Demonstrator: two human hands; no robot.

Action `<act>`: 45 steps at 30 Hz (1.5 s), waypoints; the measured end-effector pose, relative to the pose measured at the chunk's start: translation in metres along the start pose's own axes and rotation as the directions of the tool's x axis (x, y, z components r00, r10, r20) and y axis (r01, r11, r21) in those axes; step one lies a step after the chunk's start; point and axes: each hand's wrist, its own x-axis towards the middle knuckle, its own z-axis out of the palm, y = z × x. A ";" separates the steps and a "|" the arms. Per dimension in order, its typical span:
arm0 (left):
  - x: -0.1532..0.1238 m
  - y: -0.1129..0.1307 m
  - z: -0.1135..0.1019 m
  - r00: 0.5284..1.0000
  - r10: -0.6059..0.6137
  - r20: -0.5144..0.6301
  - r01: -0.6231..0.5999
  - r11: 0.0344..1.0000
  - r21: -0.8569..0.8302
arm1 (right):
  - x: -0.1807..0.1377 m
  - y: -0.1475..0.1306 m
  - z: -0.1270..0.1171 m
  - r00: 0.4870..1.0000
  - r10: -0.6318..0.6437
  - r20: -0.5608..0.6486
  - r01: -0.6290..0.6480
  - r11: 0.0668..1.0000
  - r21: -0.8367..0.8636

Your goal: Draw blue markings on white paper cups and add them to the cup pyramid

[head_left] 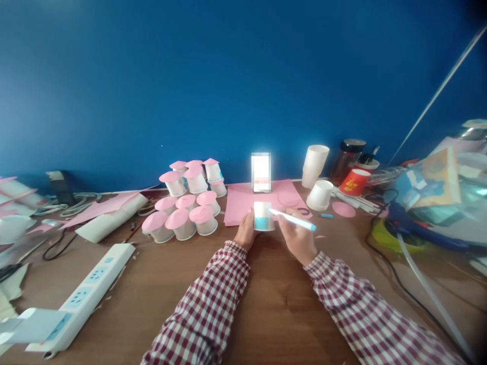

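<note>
My left hand (245,231) grips a small white paper cup (263,212) by its left side; the cup stands upside down and bears a light blue patch low on its front. In my right hand (298,238) is a white felt-tip pen (294,219) with a blue end, its tip at the cup's right upper edge. Whether the tip touches the cup I cannot tell. Just behind, a pink paper sheet (238,203) lies on the table. A small blue pen cap (326,216) lies to the right of my right hand.
Several cups with pink cone roofs (178,223) stand at left. A power strip (87,294) lies at front left. Behind the sheet stands a bright phone (261,172). White cups (315,165), a pink paper disc (344,209) and a red cup (354,182) are at right.
</note>
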 end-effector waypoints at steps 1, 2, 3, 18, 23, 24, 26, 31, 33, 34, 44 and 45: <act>0.000 0.000 0.000 1.000 -0.002 0.000 0.002 1.000 0.001 | 0.000 0.000 0.000 1.000 0.000 0.001 0.000 1.000 -0.001; 0.000 0.000 0.000 1.000 -0.004 0.002 0.004 1.000 0.000 | 0.000 0.000 0.000 1.000 0.001 0.003 -0.001 1.000 -0.002; 0.000 0.000 0.000 1.000 -0.003 0.002 0.003 1.000 -0.001 | 0.000 0.000 0.000 1.000 0.001 0.004 -0.001 1.000 -0.004; 0.001 0.000 0.000 1.000 0.015 0.013 -0.016 1.000 0.020 | 0.000 -0.001 0.000 1.000 -0.008 -0.007 0.008 1.000 -0.024; 0.001 -0.001 -0.001 1.000 0.021 0.020 -0.022 0.999 0.027 | 0.000 -0.001 0.000 1.000 -0.008 -0.001 0.008 1.000 -0.028; 0.001 -0.001 -0.001 1.000 0.025 0.017 -0.026 0.999 0.028 | 0.001 -0.001 0.000 1.000 -0.008 -0.001 0.008 1.000 -0.028; 0.001 -0.002 -0.002 0.999 0.029 0.014 -0.029 0.999 0.027 | 0.001 -0.001 0.000 1.000 -0.008 -0.003 0.008 1.000 -0.030; 0.001 -0.001 -0.001 1.000 0.011 0.003 -0.011 1.000 0.009 | 0.001 -0.001 0.000 1.000 -0.016 -0.013 0.015 0.998 -0.057; 0.001 0.000 0.000 1.000 0.015 0.005 -0.015 1.000 0.004 | 0.001 -0.001 0.000 1.000 -0.018 -0.015 0.017 0.998 -0.066; 0.000 0.001 0.001 1.000 0.017 0.011 -0.017 1.000 0.000 | 0.000 -0.001 0.000 1.000 -0.019 -0.011 0.018 0.998 -0.068; 0.001 0.000 0.001 1.000 0.022 0.003 -0.022 1.000 -0.018 | -0.001 -0.001 0.000 0.999 0.003 0.034 -0.002 0.999 -0.049; 0.001 0.000 0.001 1.000 0.018 0.001 -0.018 1.000 -0.023 | 0.000 -0.001 0.000 0.999 0.006 0.038 -0.004 0.999 -0.042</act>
